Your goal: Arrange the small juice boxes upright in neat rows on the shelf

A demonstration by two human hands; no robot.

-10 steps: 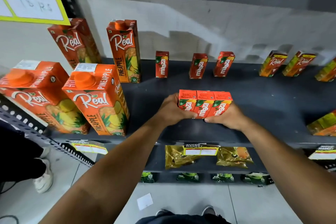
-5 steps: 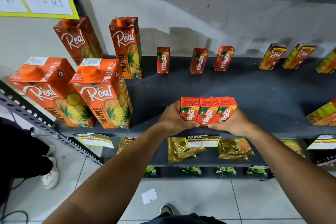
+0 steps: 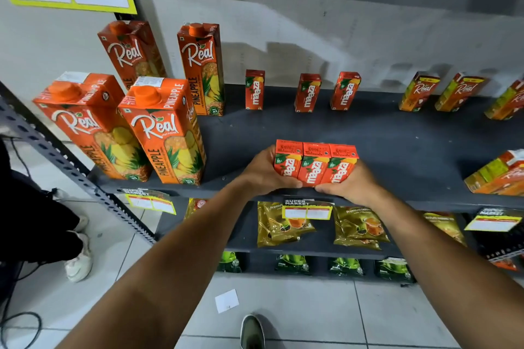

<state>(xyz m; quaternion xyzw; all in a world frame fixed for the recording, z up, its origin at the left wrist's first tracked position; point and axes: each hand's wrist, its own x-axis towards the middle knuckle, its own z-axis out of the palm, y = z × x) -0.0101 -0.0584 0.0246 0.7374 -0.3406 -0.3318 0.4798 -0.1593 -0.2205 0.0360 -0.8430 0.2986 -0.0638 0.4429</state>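
Note:
Three small red Maaza juice boxes (image 3: 314, 163) stand pressed side by side near the front edge of the dark shelf (image 3: 397, 147). My left hand (image 3: 262, 173) clasps the left end of the trio and my right hand (image 3: 353, 183) clasps the right end. Three more Maaza boxes stand apart at the back of the shelf: one (image 3: 254, 90) on the left, one (image 3: 307, 92) in the middle, one (image 3: 344, 91) on the right.
Tall Real pineapple cartons (image 3: 163, 130) stand at the shelf's left. Small Real boxes (image 3: 419, 91) line the back right, and another (image 3: 496, 174) sits at the front right. Gold pouches (image 3: 283, 224) lie on the shelf below. A person's shoe (image 3: 76, 261) is at left.
Both hands have kept the three boxes squeezed together and drawn them slightly toward the front edge. The camera has tilted, so the shelf sits lower right in view.

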